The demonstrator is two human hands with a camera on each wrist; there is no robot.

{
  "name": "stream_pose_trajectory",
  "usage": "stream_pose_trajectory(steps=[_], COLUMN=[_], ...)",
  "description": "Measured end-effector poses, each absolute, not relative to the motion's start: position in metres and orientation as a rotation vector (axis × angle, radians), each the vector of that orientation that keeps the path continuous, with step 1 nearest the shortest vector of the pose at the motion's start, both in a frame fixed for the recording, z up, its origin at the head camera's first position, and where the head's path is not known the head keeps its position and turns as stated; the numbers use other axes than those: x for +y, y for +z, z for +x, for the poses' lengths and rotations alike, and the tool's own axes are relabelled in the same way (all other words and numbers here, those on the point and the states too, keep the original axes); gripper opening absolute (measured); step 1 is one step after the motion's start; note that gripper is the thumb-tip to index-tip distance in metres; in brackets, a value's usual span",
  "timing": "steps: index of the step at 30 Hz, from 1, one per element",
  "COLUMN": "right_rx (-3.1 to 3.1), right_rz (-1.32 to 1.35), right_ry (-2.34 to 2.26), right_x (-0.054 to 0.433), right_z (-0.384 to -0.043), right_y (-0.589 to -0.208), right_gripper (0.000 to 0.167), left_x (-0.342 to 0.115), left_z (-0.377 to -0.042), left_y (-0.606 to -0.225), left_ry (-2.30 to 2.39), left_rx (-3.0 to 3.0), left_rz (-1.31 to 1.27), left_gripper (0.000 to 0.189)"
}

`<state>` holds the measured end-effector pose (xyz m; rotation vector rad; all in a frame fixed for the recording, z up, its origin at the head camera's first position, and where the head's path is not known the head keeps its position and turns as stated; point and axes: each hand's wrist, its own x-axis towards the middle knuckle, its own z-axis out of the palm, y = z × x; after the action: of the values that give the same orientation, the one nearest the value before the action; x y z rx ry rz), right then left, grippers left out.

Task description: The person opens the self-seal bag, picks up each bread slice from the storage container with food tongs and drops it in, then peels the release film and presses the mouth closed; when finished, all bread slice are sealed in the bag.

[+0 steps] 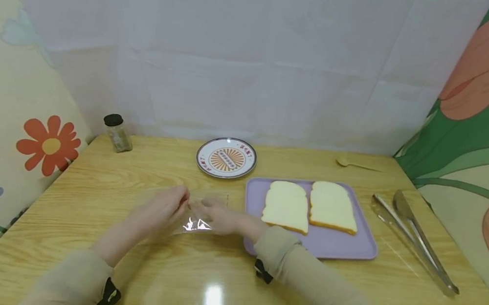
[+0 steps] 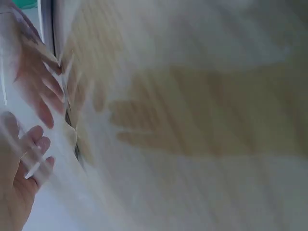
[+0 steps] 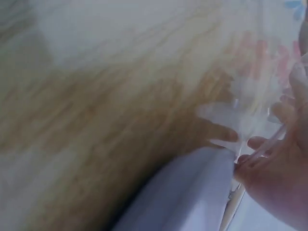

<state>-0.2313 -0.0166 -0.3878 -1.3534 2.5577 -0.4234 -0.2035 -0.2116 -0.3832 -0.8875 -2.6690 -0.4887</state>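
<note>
Low over the middle of the table, my left hand [image 1: 168, 208] and right hand [image 1: 220, 218] face each other across a clear plastic bag [image 1: 195, 225]. The left wrist view shows the left hand [image 2: 26, 175] with curled fingers and a strip of the plastic across them. There the right hand [image 2: 36, 77] has longer, straighter fingers. Seen from the right wrist, the right hand [image 3: 276, 173] pinches a fold of plastic. Both hands are blurred in the head view, and the bag's full outline cannot be made out.
Right of the hands, a purple tray [image 1: 319, 248] bears two bread slices [image 1: 287, 205]. Behind stand a patterned plate [image 1: 226, 158] and a black-capped jar [image 1: 119, 135]. Metal tongs [image 1: 417, 238] lie at the right, and a yellowish spoon [image 1: 354, 164] lies at the back.
</note>
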Motion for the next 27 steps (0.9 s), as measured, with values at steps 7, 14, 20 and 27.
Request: stream_pose_trajectory(steps=[7, 14, 20, 27], right_rx=[2.657, 2.644, 2.624, 2.642], right_rz=[-1.283, -1.165, -1.102, -1.030], right_ry=[-0.061, -0.095, -0.110, -0.040], right_x=[-0.022, -0.020, -0.018, -0.016], right_z=[-0.220, -0.213, -0.213, -0.213], right_y=[-0.393, -0.395, -0.394, -0.392], right_gripper=[0.062, 0.069, 0.079, 0.087], left_x=[-0.210, -0.214, -0.220, -0.218], left_z=[-0.201, -0.201, -0.202, -0.204], left_y=[-0.385, -0.381, -0.371, -0.365], left_ry=[-0.428, -0.515, -0.455, -0.585], left_rx=[-2.596, -2.608, -2.615, -2.692], left_rz=[-0.941, -0.983, -1.086, -1.044], left_gripper=[0.009, 0.022, 0.020, 0.004])
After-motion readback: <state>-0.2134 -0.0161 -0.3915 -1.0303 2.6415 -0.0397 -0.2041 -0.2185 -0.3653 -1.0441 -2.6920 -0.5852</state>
